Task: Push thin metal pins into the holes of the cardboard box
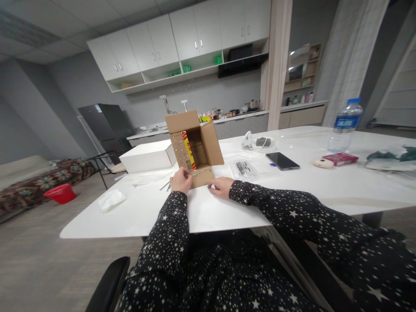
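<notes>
Cardboard box (195, 147) lay open on the white table (292, 190); left hand (181, 180) pinched its front flap, right hand (222, 187) rested beside it, fingers loosely curled

Grey walls (74, 82), white cabinets (182, 37)

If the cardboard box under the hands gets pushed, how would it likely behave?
The box lies on its side with its flaps open and looks nearly empty, so it is probably light and would slide on the smooth table. Its flaps would likely flex. The left hand and right hand touch its lower flap.
</notes>
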Action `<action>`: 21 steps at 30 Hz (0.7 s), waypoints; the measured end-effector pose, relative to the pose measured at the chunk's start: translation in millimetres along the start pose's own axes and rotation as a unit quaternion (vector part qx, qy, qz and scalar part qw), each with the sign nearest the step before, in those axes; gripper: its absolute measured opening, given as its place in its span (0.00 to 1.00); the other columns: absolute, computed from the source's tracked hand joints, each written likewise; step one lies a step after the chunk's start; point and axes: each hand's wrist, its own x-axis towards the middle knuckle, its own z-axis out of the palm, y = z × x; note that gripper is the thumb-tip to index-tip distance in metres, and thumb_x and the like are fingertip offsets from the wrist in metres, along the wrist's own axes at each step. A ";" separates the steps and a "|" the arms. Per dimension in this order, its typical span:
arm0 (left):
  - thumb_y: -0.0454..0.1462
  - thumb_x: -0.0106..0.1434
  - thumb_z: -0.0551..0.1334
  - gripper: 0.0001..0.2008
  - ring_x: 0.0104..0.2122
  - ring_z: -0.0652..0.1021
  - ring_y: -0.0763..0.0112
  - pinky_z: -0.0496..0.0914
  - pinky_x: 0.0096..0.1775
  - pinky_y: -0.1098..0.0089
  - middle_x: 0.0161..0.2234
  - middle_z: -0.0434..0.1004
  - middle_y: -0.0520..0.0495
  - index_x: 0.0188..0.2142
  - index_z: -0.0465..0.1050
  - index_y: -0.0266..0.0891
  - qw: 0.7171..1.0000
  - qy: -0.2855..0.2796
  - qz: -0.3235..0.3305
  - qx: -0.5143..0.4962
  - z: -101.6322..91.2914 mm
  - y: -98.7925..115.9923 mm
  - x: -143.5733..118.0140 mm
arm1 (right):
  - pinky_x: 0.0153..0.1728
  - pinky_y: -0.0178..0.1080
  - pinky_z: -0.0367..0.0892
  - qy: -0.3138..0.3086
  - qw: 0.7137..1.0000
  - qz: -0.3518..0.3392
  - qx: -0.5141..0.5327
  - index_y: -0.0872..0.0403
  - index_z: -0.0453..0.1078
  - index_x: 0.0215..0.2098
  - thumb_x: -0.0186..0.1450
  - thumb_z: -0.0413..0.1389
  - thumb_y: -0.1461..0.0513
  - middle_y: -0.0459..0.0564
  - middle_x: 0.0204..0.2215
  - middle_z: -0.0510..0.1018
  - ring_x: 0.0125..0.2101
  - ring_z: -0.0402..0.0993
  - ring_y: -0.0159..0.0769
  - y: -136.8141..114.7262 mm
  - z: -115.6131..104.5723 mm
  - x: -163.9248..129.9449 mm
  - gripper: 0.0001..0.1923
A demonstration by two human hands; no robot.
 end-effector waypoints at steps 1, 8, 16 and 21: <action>0.37 0.53 0.56 0.04 0.32 0.73 0.68 0.62 0.39 0.66 0.28 0.73 0.52 0.30 0.65 0.42 1.000 0.009 0.002 -0.009 -0.4 0.0 -0.2 | 0.29 0.34 0.56 -0.002 1.000 0.001 -0.001 0.52 0.71 0.42 0.61 0.49 0.60 0.46 0.25 0.75 0.28 0.69 0.34 0.3 0.4 0.4 0.14; 0.36 0.50 0.57 0.03 0.26 0.71 0.72 0.63 0.33 0.71 0.23 0.69 0.55 0.28 0.64 0.42 0.994 0.075 0.030 -0.071 -1.4 -1.0 -0.3 | 0.29 0.34 0.56 -0.004 1.000 0.002 -0.011 0.52 0.71 0.42 0.61 0.50 0.60 0.46 0.26 0.76 0.29 0.70 0.34 0.4 1.7 2.1 0.13; 0.33 0.49 0.55 0.03 0.23 0.66 0.76 0.61 0.28 0.74 0.20 0.63 0.56 0.25 0.62 0.41 0.978 0.132 0.070 -0.146 -5.1 5.2 -2.1 | 0.28 0.34 0.55 -0.004 1.000 0.001 -0.012 0.52 0.71 0.41 0.60 0.49 0.60 0.46 0.25 0.76 0.27 0.69 0.34 0.5 1.3 2.0 0.13; 0.33 0.49 0.56 0.03 0.22 0.66 0.76 0.62 0.27 0.75 0.19 0.63 0.56 0.24 0.61 0.41 0.979 0.082 0.099 -0.159 -5.2 8.9 -4.4 | 0.28 0.33 0.55 -0.004 1.000 0.003 -0.009 0.52 0.71 0.41 0.61 0.50 0.60 0.46 0.25 0.76 0.27 0.69 0.33 -0.8 0.1 2.1 0.12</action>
